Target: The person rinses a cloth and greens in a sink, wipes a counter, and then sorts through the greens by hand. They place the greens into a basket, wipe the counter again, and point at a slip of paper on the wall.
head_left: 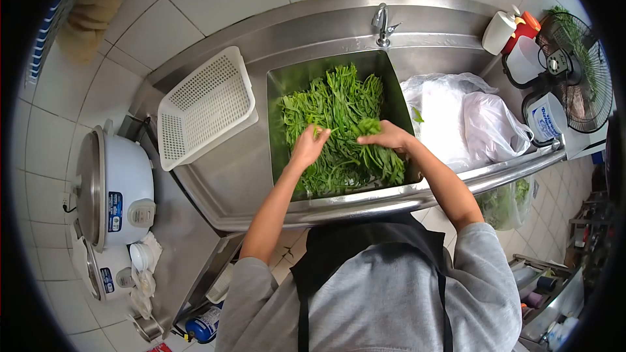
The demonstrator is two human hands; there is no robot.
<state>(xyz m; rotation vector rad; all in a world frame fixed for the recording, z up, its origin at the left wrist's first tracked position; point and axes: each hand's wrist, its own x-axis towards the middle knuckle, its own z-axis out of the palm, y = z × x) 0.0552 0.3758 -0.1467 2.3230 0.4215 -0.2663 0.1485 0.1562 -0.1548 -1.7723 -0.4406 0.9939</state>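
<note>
Long leafy greens (345, 94) fill much of the sink basin (279, 156). Over the left part of the heap, my left hand (309, 146) is closed in a pinch on a thin green stem. My right hand (386, 137) is closed around a small bunch of leafy greens (369, 128), just above the right side of the pile. The two hands are a short distance apart. Some of the leaves below are covered by my hands and forearms.
A white perforated basket (207, 107) stands left of the basin. Behind it is a faucet (383, 26). White plastic bags (493, 127) lie on the right drainboard, near a fan (583, 72) and bottles (499, 32). A large rice cooker (127, 182) stands at far left.
</note>
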